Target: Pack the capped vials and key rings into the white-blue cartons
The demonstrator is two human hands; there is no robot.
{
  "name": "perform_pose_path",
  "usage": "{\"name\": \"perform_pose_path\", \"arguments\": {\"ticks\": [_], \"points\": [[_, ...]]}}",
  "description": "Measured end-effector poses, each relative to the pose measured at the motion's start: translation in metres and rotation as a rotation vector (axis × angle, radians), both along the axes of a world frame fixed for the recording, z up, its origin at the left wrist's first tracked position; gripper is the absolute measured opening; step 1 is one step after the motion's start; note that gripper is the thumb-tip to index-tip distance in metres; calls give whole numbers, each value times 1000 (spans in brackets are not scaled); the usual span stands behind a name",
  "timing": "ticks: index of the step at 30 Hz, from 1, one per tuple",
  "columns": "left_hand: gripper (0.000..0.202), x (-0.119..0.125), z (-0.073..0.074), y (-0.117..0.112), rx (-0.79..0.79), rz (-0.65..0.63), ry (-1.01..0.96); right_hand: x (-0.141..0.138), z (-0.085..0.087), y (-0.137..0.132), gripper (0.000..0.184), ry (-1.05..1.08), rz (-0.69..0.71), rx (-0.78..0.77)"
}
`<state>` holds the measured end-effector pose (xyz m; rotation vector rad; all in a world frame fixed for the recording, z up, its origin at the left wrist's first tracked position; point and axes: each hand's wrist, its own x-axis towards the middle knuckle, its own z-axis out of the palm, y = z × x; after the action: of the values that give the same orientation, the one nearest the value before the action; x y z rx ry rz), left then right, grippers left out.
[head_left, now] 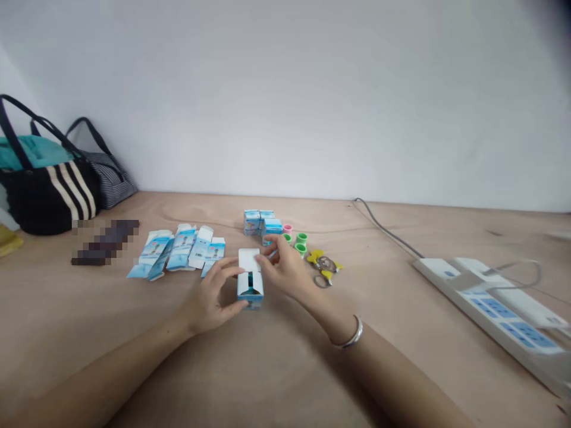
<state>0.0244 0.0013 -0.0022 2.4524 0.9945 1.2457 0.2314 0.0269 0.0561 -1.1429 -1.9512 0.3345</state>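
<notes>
A small blue-and-white cardboard box (250, 302) stands on the table before me, its white top flap raised and its side flaps folded partly inward. Through the gap between those flaps something dark shows, too small to name. My left hand (213, 297) grips the box from the left, thumb low and fingers at the upper edge. At the raised flap, my right hand (284, 267) pinches the right edge between thumb and fingers. Beyond it sit several closed boxes (272, 226) of the same print. Several flattened cartons (181, 248) lie to the left.
Green plastic rings (301, 239) and a pink one (288, 228) stand behind my right hand. Yellow-ended metal ring pieces (328, 264) lie to its right. A white power strip (495, 315) with a grey cable occupies the right side. Bags (49, 190) rest at the far left, near a blurred dark object.
</notes>
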Motion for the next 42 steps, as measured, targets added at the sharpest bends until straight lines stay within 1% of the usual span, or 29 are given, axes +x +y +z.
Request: {"name": "perform_pose_path", "arguments": {"ticks": [1,2,3,5,6,7,9,11,14,17,19,22,26,29,32,35,37,40,42], "points": [[62,0,1,0,-30,12,10,1,3,-1,21,8,15,84],[64,-1,1,0,-56,19,13,2,8,-4,18,-11,68,170],[65,-1,0,1,-78,22,8,3,13,-7,16,-60,152,241],[65,-1,-3,1,-116,26,-7,2,22,-15,15,-232,347,314],[64,-1,-4,2,-134,32,-11,1,26,-18,16,-331,413,327],[63,-1,-5,2,-154,40,-9,0,28,-20,18,-421,444,333],[64,-1,-6,1,-193,57,5,-1,30,-23,22,-539,423,337],[65,-1,-6,0,-211,73,13,1,30,-22,23,-584,381,333],[66,-1,-4,-2,-181,107,3,10,30,-17,18,-583,357,313],[63,-1,0,-5,-127,131,17,21,25,-14,16,-543,360,293],[60,1,3,-7,-98,121,40,25,17,-15,17,-489,382,258],[55,2,5,-10,-40,76,78,25,1,-18,16,-426,426,176],[44,3,4,-11,55,32,142,16,-25,-24,22,-334,455,27],[37,4,2,-8,79,27,163,13,-36,-25,21,-235,478,-75],[35,4,1,-6,96,45,185,19,-33,-24,17,-215,443,-154],[33,4,1,-6,99,74,204,34,-23,-21,16,-204,382,-238],[32,4,1,-7,67,93,209,46,-14,-19,16,-206,341,-274],[31,4,3,-8,6,86,219,62,-2,-15,10,-205,258,-271],[31,5,4,-8,-15,69,219,70,6,-13,8,-203,169,-201]]}}
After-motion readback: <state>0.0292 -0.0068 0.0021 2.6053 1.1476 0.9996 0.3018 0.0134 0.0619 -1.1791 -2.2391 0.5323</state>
